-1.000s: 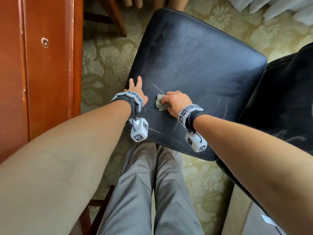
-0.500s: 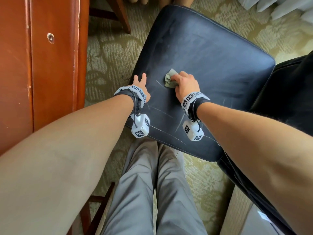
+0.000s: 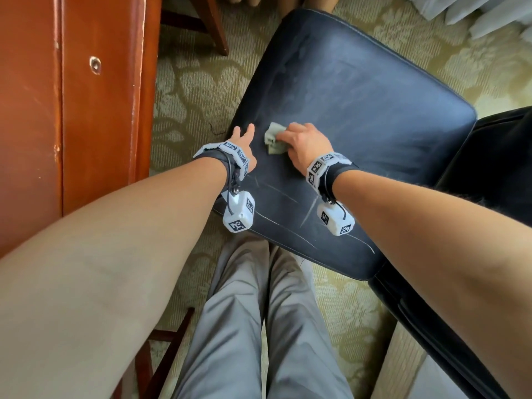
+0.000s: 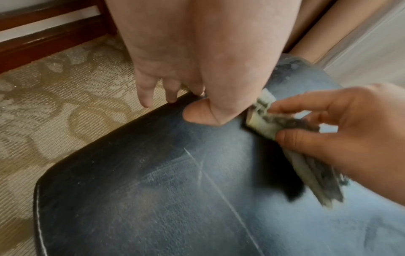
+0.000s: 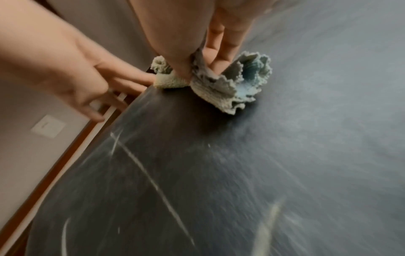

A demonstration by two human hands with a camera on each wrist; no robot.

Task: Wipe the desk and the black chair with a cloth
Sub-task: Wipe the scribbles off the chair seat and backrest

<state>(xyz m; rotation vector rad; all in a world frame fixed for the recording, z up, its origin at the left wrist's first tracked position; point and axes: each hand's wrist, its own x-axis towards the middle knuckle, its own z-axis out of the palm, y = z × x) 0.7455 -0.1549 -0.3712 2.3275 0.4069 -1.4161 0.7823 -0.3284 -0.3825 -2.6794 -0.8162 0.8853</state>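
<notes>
The black chair seat (image 3: pixel 359 110) fills the middle of the head view, dusty, with pale scratch lines near its front. My right hand (image 3: pixel 288 139) pinches a crumpled grey-green cloth (image 3: pixel 275 138) and presses it onto the left part of the seat. In the right wrist view my right hand (image 5: pixel 206 69) has fingers and thumb bunched into the cloth (image 5: pixel 232 86) on the seat (image 5: pixel 263 173). My left hand (image 3: pixel 244 136) rests with straight fingers on the seat's left edge, just left of the cloth. In the left wrist view my left hand (image 4: pixel 190 110) has its thumb on the seat (image 4: pixel 175 190) beside the cloth (image 4: pixel 260 121).
The brown wooden desk side (image 3: pixel 95 125) stands close on the left. Patterned carpet (image 3: pixel 190 96) lies between it and the seat. Another black cushion (image 3: pixel 495 168) adjoins on the right. My grey trouser legs (image 3: pixel 259 326) are in front. Wooden legs (image 3: pixel 213 24) stand at the back.
My right hand pushed the cloth away from me across the seat, then drew it slightly left towards my left hand. The left hand stayed on the seat's left edge.
</notes>
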